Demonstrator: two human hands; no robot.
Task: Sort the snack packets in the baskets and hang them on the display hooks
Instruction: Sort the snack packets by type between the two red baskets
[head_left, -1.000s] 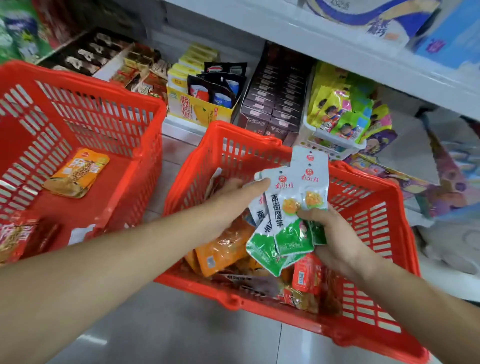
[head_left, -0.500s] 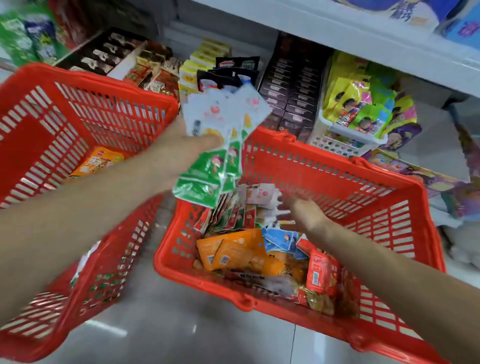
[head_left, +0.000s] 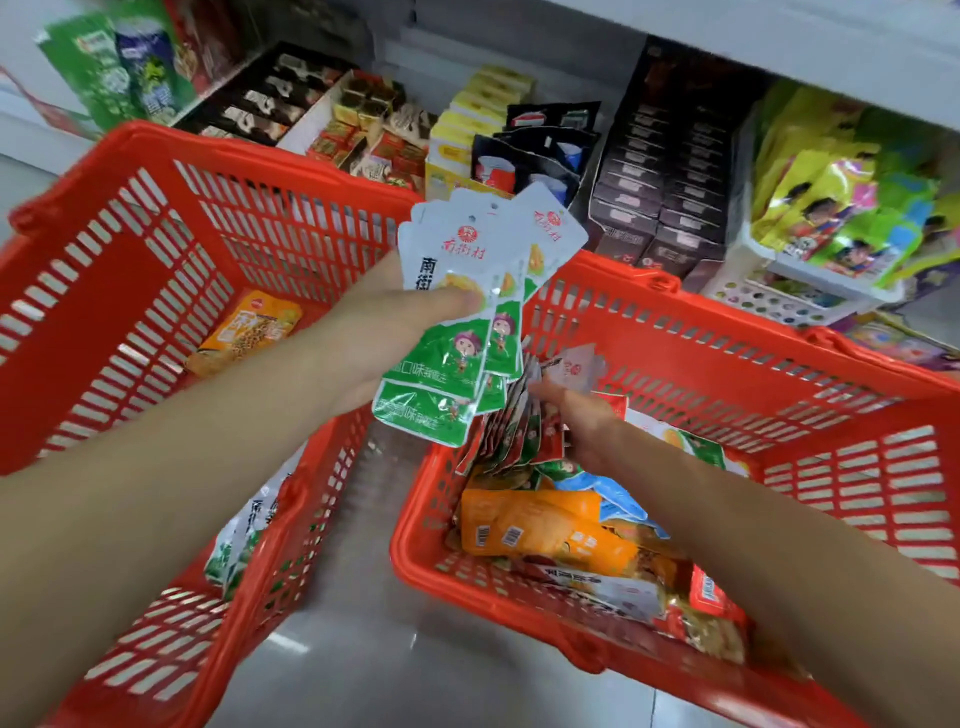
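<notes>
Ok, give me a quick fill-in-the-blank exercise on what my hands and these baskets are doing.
1. The fanned snack packets in the left hand are white above and ____ below.
2. The right hand reaches into the right slotted plastic basket, which holds ____ packets than the left slotted plastic basket.
3. Both baskets are coloured ____.
Answers: green, more, red.

The left hand (head_left: 387, 332) grips green-white snack packets (head_left: 457, 358).

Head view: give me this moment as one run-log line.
left hand: holds green-and-white packets | right hand: on red packets in right basket, grip unclear | left basket: orange packet
</notes>
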